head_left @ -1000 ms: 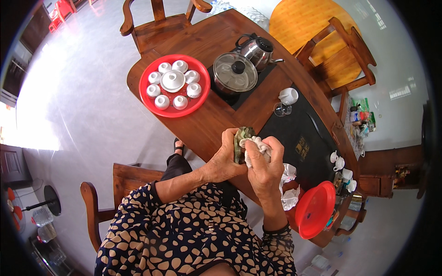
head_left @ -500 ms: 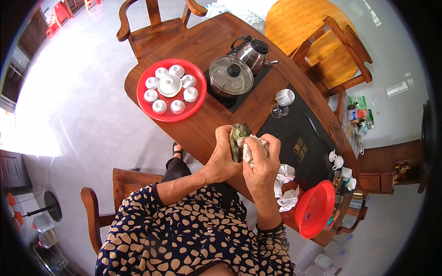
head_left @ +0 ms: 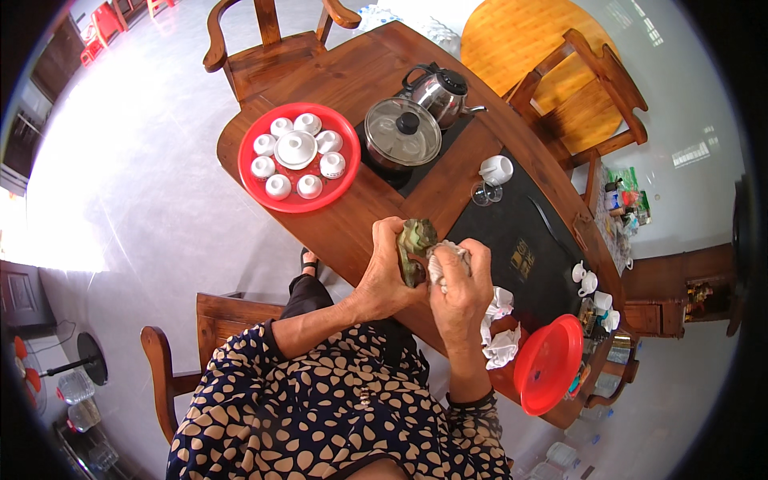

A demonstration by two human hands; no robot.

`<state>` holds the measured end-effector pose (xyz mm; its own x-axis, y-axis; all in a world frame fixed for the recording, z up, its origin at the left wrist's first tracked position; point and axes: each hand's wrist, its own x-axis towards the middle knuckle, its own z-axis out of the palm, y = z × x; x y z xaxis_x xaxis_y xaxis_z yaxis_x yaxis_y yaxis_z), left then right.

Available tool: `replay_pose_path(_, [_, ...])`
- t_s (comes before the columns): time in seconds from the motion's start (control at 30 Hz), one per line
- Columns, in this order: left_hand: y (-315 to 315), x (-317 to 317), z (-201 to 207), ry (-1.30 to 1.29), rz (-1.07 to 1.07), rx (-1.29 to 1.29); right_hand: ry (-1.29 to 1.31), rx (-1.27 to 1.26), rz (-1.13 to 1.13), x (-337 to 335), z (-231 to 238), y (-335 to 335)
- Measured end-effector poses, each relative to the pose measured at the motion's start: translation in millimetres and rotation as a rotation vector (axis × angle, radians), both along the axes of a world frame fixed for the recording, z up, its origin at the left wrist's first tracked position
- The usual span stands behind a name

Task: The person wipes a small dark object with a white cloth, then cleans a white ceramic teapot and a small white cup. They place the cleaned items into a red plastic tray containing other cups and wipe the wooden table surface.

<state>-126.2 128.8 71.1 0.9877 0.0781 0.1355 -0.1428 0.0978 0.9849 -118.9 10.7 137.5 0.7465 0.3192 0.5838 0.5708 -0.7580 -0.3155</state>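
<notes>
My left hand (head_left: 386, 276) is closed round a small green-brown carved ornament (head_left: 418, 237), which looks like a figurine; its exact kind I cannot make out. The ornament is held up over the near edge of the table, its lower part partly covered by my fingers. Bunched in my right hand (head_left: 464, 300) is a crumpled whitish cloth (head_left: 438, 270), close beside the ornament's right side. Below that hand, crumpled white paper tissues (head_left: 502, 346) lie on the table by an upright-tilted red basin (head_left: 552, 364).
A red tray (head_left: 347, 180) holds several upturned white cups round a lidded bowl. Behind stand a lidded glass-topped pot (head_left: 392, 148) and a steel kettle (head_left: 436, 100). A white mug (head_left: 497, 169) and small glass cup (head_left: 486, 193) sit by the black tea-tray panel (head_left: 512, 232).
The cloth in my right hand has come slightly right, away from the ornament, uncovering more of it. The ornament has turned a little in my left hand.
</notes>
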Motion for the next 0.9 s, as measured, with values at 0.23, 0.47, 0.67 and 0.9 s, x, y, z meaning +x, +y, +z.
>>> replay_pose_path(0.23, [4.4, 0.4, 6.8, 0.019, -0.048, 0.02, 0.133, 0.137, 0.125, -7.3, 13.7, 2.7])
replay_pose_path(0.47, [11.1, 0.8, 4.0, -0.131, -0.013, 0.237, 0.384, 0.24, 0.319, -7.0, 10.5, -12.4])
replay_pose_path(0.67, [8.8, 5.0, 7.5, -0.156, -0.014, 0.276, 0.165, 0.138, 0.249, -5.6, 7.6, -1.0])
replay_pose_path(0.9, [11.9, 6.9, -11.7, -0.038, -0.126, 0.262, 0.324, 0.386, 0.246, -0.6, 3.8, -22.7])
